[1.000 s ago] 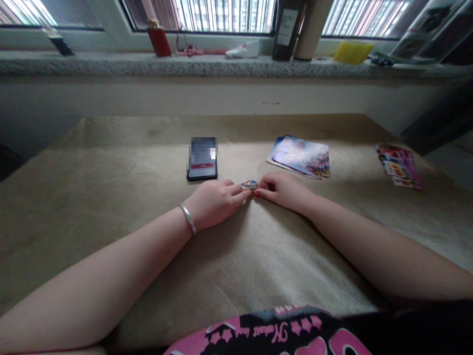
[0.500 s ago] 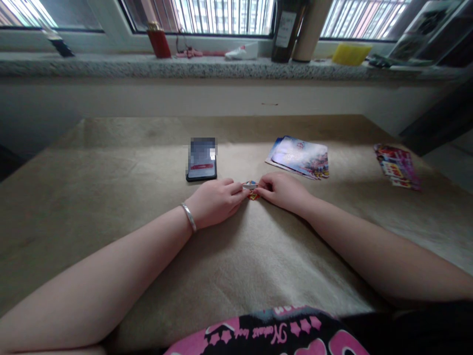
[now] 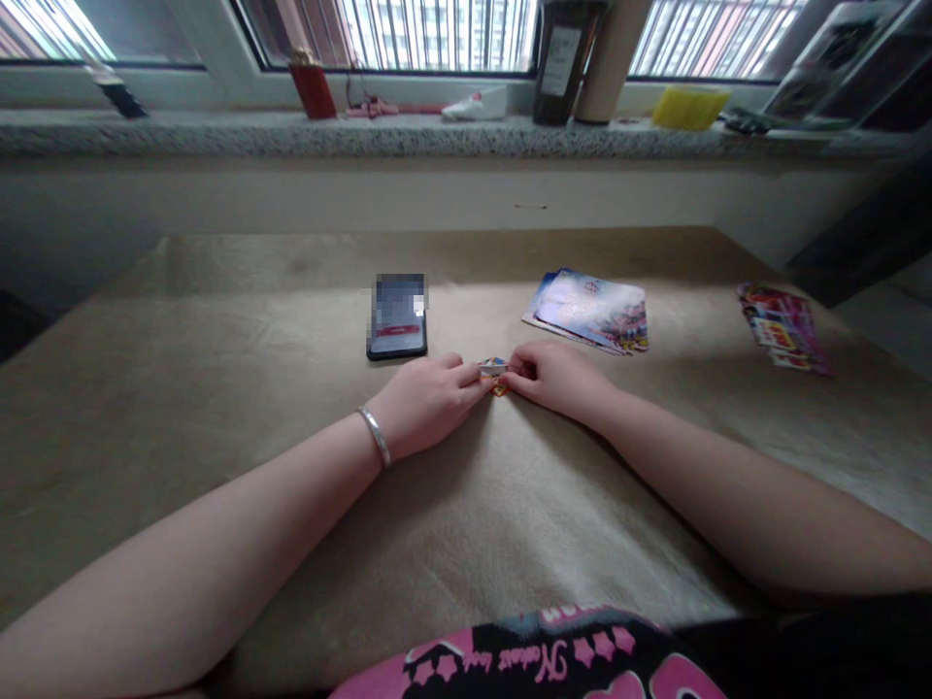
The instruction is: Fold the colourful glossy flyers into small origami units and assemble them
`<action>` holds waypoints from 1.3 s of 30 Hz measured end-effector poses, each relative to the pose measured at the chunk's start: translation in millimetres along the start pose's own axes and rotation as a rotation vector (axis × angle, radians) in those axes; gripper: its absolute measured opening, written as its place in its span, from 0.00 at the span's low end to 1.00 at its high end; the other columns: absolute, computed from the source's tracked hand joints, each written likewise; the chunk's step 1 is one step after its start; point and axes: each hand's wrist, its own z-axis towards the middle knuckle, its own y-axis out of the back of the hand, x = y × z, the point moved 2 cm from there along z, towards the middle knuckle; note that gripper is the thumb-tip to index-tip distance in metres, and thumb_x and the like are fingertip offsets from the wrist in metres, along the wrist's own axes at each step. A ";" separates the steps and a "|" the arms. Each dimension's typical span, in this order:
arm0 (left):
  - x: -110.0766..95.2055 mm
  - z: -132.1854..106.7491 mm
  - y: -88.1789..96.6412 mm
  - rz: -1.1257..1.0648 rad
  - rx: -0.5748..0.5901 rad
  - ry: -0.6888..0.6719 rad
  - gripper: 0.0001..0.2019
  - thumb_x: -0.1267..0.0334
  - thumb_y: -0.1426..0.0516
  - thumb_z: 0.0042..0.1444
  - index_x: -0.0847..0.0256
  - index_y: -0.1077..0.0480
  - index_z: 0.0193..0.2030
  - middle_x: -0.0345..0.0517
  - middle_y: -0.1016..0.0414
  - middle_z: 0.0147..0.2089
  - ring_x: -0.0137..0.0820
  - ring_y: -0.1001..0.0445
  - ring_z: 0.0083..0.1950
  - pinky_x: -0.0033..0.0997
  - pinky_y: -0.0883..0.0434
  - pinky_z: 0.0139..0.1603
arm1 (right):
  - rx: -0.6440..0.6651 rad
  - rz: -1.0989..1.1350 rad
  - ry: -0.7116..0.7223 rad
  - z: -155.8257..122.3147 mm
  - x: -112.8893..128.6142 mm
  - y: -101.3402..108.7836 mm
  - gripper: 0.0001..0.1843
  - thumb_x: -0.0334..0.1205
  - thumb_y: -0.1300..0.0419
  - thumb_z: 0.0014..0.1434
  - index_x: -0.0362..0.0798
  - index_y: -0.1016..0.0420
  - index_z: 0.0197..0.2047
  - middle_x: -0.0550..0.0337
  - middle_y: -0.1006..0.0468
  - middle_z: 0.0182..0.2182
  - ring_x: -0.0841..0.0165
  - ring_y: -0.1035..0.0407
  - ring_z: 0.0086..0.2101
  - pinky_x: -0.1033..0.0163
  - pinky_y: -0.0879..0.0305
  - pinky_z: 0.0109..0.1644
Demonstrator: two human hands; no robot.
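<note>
A small folded piece of colourful printed paper [image 3: 494, 367] lies on the table between my hands, showing a white strip and red, yellow and blue patches. My left hand [image 3: 429, 400], with a silver bangle at the wrist, grips its left side, the fingers pressed together. At its right side my right hand [image 3: 557, 377] pinches the paper between thumb and curled fingers. Both hands rest low on the table, and their fingertips cover much of the paper.
A phone [image 3: 397, 318] lies just beyond my left hand. Behind my right hand is a stack of printed sheets [image 3: 593, 306]; more pink printed pieces [image 3: 782, 328] lie far right. The granite windowsill [image 3: 408, 139] holds a red lighter-like object [image 3: 313, 90], a dark bottle [image 3: 560, 68] and a yellow object [image 3: 689, 108].
Little differs. My left fingers have shifted slightly over the paper, and the whole view has moved by a few pixels. Both hands keep their hold.
</note>
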 end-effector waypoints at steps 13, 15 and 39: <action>-3.1 0.9 3.9 -0.076 0.020 0.074 0.14 0.68 0.47 0.57 0.61 0.30 0.50 0.49 0.28 0.42 0.34 0.31 0.41 0.33 0.32 0.40 | -0.027 0.028 0.052 2.6 -3.4 -5.7 0.08 0.44 0.41 0.55 0.48 0.29 0.29 0.63 0.27 0.26 0.72 0.39 0.25 0.67 0.51 0.26; -2.5 0.8 3.2 -0.084 0.021 0.068 0.14 0.68 0.47 0.56 0.61 0.29 0.49 0.49 0.28 0.41 0.34 0.31 0.41 0.33 0.32 0.40 | -0.060 0.051 0.120 0.8 -2.6 -4.9 0.06 0.42 0.40 0.56 0.48 0.29 0.31 0.62 0.28 0.27 0.72 0.38 0.26 0.68 0.49 0.28; 1.7 -1.6 -0.1 -0.010 -0.016 -0.025 0.13 0.66 0.50 0.61 0.60 0.31 0.51 0.47 0.27 0.41 0.32 0.30 0.38 0.30 0.32 0.38 | -0.136 -0.349 0.285 -15.9 12.5 1.6 0.12 0.42 0.47 0.60 0.48 0.23 0.33 0.57 0.25 0.30 0.67 0.32 0.32 0.63 0.50 0.30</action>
